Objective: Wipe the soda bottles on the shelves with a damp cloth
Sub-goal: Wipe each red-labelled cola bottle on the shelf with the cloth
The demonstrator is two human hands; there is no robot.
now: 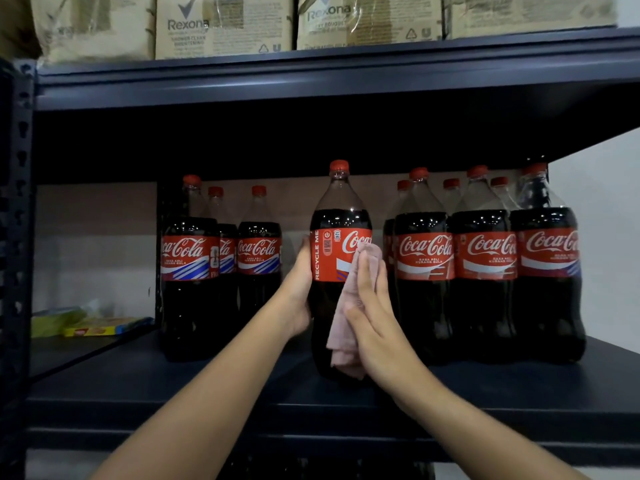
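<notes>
A large cola bottle (337, 233) with a red cap and red label stands upright near the front middle of the dark shelf (207, 386). My left hand (298, 292) grips its left side at label height. My right hand (372, 317) presses a pink cloth (346, 327) flat against the bottle's right front, fingers straight and pointing up. The cloth hangs down below my palm. Three more cola bottles (188, 258) stand at the left, and several others (481, 258) stand in a row at the right.
Cardboard cartons (221, 26) sit on the upper shelf (311, 74). A yellow packet (100, 330) lies on a neighbouring shelf at the left. A perforated steel upright (20, 202) runs down the left edge. A white wall is at the right.
</notes>
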